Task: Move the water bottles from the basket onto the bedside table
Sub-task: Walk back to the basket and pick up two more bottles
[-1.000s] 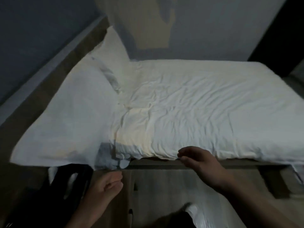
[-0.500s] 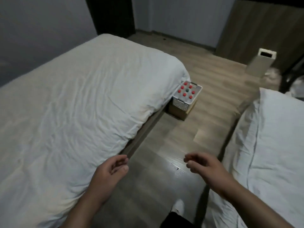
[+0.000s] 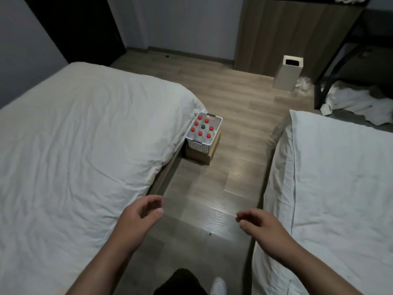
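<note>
The person is standing in the aisle between two beds, holding both hands out low over the wooden floor (image 3: 234, 107). The left hand (image 3: 140, 216) is hanging beside the edge of the left bed (image 3: 85, 145), its fingers loosely curled with the thumb apart from them, gripping nothing. The right hand (image 3: 261, 226) is hovering near the right bed (image 3: 329, 188), fingers likewise relaxed and bent, holding nothing.

The water bottles (image 3: 201, 133) are standing upright in the white basket (image 3: 198, 146), well ahead of both hands and just beside the foot corner of the left bed. Only their caps are showing: red ones ringing a single green cap (image 3: 203, 126). Any labels are sitting hidden inside the basket, so no writing is readable. The basket is resting on a brown cardboard box (image 3: 209, 158) on the floor.

Farther back, a tall cream bin (image 3: 286, 78) is standing against a wood-panelled wall, with crumpled white linen (image 3: 357, 103) lying to its right. A white shoe (image 3: 219, 286) is showing at the bottom edge.
</note>
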A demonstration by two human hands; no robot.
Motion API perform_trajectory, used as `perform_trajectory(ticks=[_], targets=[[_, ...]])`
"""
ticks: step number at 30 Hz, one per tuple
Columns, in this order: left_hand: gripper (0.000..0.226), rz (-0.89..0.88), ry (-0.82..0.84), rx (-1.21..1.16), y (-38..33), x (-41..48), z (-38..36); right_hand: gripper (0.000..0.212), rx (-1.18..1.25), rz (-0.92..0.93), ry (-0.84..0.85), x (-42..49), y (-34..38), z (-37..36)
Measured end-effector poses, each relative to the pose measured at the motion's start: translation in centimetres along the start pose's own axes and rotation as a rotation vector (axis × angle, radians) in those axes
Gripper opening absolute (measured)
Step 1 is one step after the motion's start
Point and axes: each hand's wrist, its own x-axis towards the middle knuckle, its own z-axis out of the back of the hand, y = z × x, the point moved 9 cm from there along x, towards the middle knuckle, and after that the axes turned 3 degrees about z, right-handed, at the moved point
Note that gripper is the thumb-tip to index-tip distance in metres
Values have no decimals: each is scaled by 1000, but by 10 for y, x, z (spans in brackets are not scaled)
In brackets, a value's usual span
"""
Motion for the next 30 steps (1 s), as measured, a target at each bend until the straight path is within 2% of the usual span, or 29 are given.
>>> perform_trajectory(ticks=[9,14,19,21,25,30], targets=[[27,134,3,-52,6,108,8,17,-48,76,-12,138,76,34],[28,160,51,-81,-12,204,3,19,-94,32,-26,213,101,49],[36,125,223,7,-64,292,-31,19,-83,-7,-118,270,121,89],[31,89,296,76,-89,325,-52,19,-47,-22,-185,281,120,113],[25,-11,417,154,-149,375,-105,17,44,-86,-301,282,103,159],[28,-106,515,184,-221,418,-189,16,164,-180,-436,283,72,212]])
